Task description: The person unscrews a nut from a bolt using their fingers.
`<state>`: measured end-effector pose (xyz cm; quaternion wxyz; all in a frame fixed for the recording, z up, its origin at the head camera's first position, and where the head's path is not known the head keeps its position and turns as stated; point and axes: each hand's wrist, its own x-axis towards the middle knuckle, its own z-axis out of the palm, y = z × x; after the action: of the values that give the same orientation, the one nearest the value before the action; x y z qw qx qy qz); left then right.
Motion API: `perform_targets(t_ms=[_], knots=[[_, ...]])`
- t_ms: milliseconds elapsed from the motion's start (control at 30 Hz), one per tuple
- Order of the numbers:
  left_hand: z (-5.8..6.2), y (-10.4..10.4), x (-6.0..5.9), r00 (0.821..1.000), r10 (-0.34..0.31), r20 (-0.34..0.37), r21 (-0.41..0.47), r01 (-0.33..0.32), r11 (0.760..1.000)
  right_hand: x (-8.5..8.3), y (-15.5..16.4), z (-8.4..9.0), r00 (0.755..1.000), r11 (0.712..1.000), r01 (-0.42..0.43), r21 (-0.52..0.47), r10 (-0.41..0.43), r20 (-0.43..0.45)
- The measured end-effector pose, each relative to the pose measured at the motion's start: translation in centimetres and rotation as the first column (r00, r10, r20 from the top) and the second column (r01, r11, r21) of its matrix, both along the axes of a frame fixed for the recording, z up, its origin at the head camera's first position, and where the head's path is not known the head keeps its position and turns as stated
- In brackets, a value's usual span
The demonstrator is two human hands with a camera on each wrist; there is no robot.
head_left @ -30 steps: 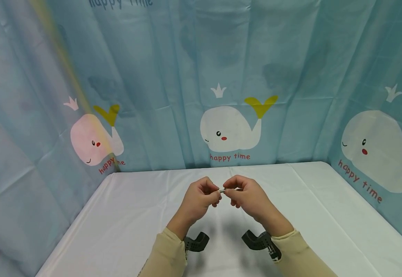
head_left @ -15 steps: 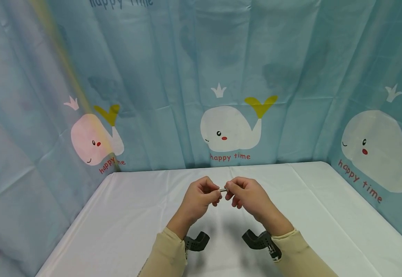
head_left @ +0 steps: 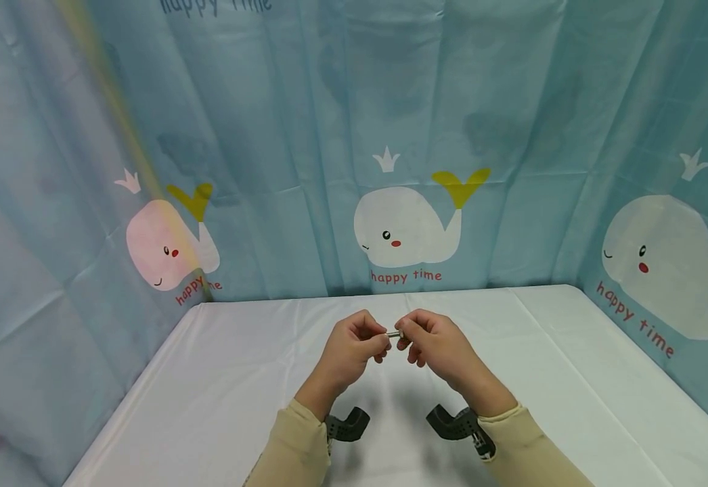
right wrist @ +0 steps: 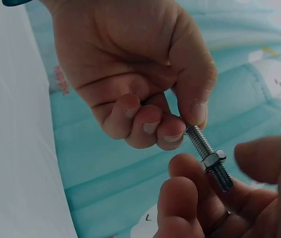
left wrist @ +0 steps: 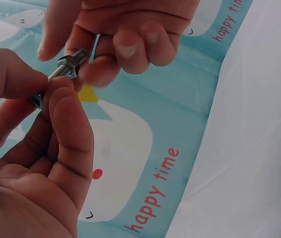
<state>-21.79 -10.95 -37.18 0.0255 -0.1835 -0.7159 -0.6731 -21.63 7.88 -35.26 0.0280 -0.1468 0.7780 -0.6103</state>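
Observation:
Above the table's middle, both hands meet around a small threaded steel bolt (head_left: 393, 334). My left hand (head_left: 360, 345) pinches the bolt's head end between thumb and forefinger (left wrist: 68, 114). A hex nut (right wrist: 213, 159) sits partway along the thread, near the free end. My right hand (head_left: 427, 341) curls its fingertips (right wrist: 185, 171) round that nut, with the thumb on the other side. In the left wrist view the bolt (left wrist: 58, 73) points up and right from my left hand into the right hand's fingers (left wrist: 128, 47). Most of the bolt is hidden in the head view.
A white cloth covers the table (head_left: 208, 379), whose edges run left, right and at the back. A blue curtain with white whales (head_left: 403, 223) hangs close behind and to both sides. Black wrist camera mounts (head_left: 344, 426) (head_left: 460, 423) sit under both forearms.
The right hand's fingers have shifted slightly on the bolt, a little closer to the left hand. The left hand has stayed in place.

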Motion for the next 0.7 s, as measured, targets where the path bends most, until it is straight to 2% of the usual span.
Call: perform_targets(t_ms=[367, 700], knots=[[0.03, -0.03, 0.06, 1.0, -0.009, -0.002, 0.005, 0.009, 1.0, 0.01, -0.14, 0.0, 1.0, 1.0, 0.012, 0.015, -0.012, -0.007], [-0.03, 0.09, 0.05, 1.0, -0.004, -0.002, 0.003, 0.004, 1.0, -0.17, 0.23, -0.33, 0.999, 0.999, -0.035, 0.002, 0.035, 0.002]])
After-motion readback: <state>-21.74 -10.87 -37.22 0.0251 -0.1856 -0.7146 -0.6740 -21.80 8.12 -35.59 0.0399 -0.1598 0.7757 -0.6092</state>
